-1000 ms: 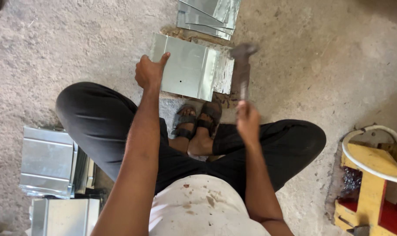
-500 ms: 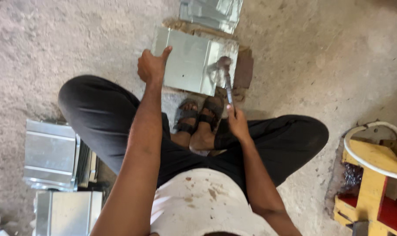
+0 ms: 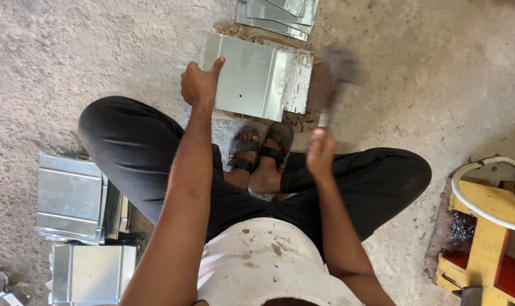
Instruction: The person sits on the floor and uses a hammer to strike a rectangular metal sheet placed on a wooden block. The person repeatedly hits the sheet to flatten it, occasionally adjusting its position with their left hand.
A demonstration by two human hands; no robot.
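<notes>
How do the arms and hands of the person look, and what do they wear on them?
Both arms are bare along all that shows, with no sleeves. The left hand and the right hand have no gloves, and no watch, ring or bracelet can be seen. The right hand is a little blurred. Near the body there is a white, stained shirt.

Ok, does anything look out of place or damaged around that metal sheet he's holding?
Nothing stands out. The left hand steadies the folded metal sheet flat on the floor, the right hand holds a blurred hammer above it, and the stacked sheets look tidy.
</notes>
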